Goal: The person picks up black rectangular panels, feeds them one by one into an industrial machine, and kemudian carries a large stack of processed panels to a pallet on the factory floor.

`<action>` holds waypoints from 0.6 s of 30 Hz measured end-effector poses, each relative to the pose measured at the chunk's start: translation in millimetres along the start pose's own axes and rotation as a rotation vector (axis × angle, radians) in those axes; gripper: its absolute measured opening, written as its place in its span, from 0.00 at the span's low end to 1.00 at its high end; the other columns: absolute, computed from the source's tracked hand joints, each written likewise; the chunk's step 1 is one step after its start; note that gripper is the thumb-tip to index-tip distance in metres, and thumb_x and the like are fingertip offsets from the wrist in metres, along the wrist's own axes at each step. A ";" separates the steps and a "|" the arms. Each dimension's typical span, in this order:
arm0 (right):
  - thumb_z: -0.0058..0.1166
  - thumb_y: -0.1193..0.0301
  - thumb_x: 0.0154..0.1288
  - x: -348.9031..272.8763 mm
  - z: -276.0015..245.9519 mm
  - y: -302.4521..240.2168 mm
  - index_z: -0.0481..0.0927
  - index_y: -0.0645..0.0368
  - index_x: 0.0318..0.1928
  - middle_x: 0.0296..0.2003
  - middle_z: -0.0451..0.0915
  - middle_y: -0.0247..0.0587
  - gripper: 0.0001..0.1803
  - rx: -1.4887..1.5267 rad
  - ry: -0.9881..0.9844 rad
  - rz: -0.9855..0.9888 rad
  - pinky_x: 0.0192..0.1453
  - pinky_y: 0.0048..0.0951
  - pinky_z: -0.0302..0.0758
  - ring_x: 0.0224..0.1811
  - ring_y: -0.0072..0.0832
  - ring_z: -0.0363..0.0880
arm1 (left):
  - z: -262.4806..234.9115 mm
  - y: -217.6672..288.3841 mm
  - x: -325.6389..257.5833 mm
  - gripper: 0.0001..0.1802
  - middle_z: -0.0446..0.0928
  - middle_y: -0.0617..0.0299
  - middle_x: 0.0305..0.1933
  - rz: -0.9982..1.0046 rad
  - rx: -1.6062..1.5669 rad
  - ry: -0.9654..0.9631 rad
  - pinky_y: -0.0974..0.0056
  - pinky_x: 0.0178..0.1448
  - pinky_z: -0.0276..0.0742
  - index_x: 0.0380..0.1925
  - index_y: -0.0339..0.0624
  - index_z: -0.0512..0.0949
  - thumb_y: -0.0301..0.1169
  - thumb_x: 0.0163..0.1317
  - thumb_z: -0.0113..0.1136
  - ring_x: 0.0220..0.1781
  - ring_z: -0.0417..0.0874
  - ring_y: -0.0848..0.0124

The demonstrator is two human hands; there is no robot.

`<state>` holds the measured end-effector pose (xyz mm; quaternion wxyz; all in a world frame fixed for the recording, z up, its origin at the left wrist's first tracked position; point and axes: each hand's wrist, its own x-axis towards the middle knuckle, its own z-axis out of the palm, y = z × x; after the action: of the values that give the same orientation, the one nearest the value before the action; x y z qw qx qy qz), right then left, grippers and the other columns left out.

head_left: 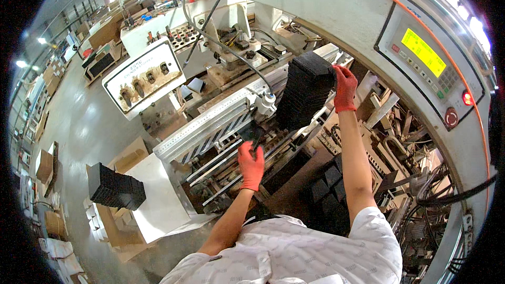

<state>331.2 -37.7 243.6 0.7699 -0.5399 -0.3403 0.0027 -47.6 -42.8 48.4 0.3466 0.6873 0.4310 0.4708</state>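
Observation:
Both my hands wear red gloves. My right hand [344, 88] reaches up and grips the top right edge of a tall slanted stack of black flat sheets [306, 90] standing in the machine's feeder. My left hand [251, 165] is lower, holding a single black sheet [253, 132] by its bottom edge, just below the stack. The steel feed rails [221, 121] of the machine run beneath both hands.
A second stack of black sheets [115, 185] rests on a cardboard-covered stand at lower left. More black pieces [329, 192] lie inside the machine at lower right. A control panel with a yellow screen [423, 52] and red buttons is at the right; a white switch panel [143, 76] at the left.

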 end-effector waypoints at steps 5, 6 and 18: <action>0.69 0.68 0.74 -11.6 10.2 -12.4 0.90 0.66 0.48 0.42 0.90 0.34 0.13 0.123 -0.072 0.044 0.51 0.22 0.78 0.44 0.19 0.82 | 46.1 66.9 21.4 0.23 0.77 0.54 0.58 -0.044 -0.645 -0.027 0.57 0.69 0.72 0.64 0.35 0.73 0.43 0.83 0.57 0.60 0.79 0.64; 0.69 0.68 0.74 -10.7 12.7 -12.1 0.90 0.66 0.48 0.42 0.90 0.33 0.12 0.168 -0.086 0.055 0.51 0.22 0.77 0.44 0.19 0.82 | 56.4 55.4 27.5 0.29 0.76 0.58 0.64 -0.279 -0.849 -0.154 0.60 0.76 0.66 0.66 0.39 0.73 0.54 0.84 0.52 0.67 0.76 0.65; 0.53 0.51 0.83 3.2 -68.6 134.1 0.82 0.54 0.58 0.52 0.85 0.34 0.20 0.555 -0.525 0.706 0.56 0.34 0.79 0.51 0.30 0.83 | 177.8 6.9 104.3 0.39 0.62 0.70 0.88 -0.860 -1.314 -0.299 0.43 0.88 0.53 0.83 0.56 0.66 0.63 0.82 0.40 0.87 0.59 0.63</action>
<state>418.5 -37.5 120.8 0.7249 -0.3785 -0.3057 0.4876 141.7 37.9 34.5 0.8859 0.1720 0.2417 0.3566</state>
